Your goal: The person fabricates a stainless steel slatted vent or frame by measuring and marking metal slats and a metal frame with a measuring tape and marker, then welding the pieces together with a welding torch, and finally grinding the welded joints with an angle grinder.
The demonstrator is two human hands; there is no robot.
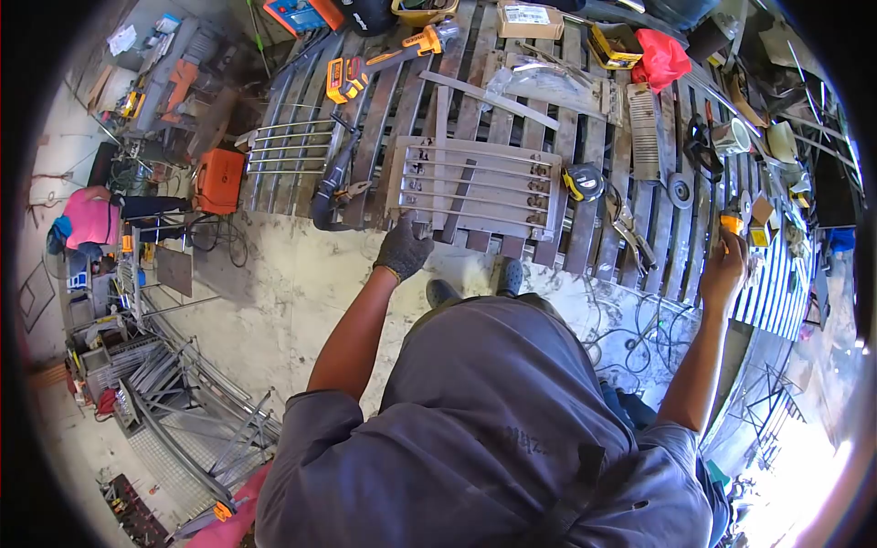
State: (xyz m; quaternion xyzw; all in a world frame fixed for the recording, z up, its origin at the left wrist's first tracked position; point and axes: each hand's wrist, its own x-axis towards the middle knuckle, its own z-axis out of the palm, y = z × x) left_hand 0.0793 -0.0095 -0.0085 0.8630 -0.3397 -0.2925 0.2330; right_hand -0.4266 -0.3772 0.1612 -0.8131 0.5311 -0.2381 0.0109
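My left hand (403, 251), in a dark glove, is closed at the lower left corner of a metal plate (475, 215); what its fingers hold is too small to make out. Several thin metal rods (480, 187) lie across that plate. My right hand (724, 270) is bare and reaches over the right part of the slatted table, its fingers closed around a small orange object (731, 223). Near the right hand stands an open yellow box (764, 219). A grinding disc (681, 190) lies on the slats left of it.
The slatted table (376, 155) also bears a yellow cordless grinder (388, 64), a tape measure (583, 183), locking pliers (630, 233) and a red bag (660, 59). A co-worker in pink (91, 219) bends at the far left. Cables (639, 342) lie on the floor.
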